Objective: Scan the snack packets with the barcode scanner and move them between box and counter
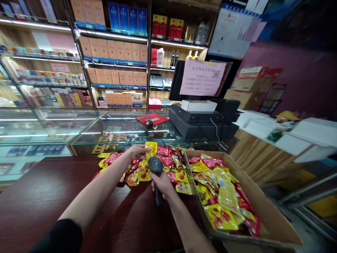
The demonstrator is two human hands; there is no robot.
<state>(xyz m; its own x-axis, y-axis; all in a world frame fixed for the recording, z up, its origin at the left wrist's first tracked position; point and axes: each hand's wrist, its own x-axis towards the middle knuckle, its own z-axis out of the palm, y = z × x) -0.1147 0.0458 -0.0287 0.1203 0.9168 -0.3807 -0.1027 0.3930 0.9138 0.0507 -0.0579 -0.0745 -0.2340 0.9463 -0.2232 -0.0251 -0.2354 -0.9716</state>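
My left hand (138, 151) pinches a small yellow snack packet (151, 149) by its left edge, above the far side of a heap of red, yellow and gold packets (133, 177) on the dark red table (65, 186). Closed around the handle of a black barcode scanner (156, 167) is my right hand (162, 184), just in front of the heap. The scanner's head is close below the held packet. To the right of my right hand, a cardboard box (265, 203) holds many similar packets.
Behind the heap stands a glass display counter (86, 138) with a mouse (149, 122) on a red mat (158, 118). A monitor with a pink sign (201, 79) stands at the back right. Stocked shelves line the wall.
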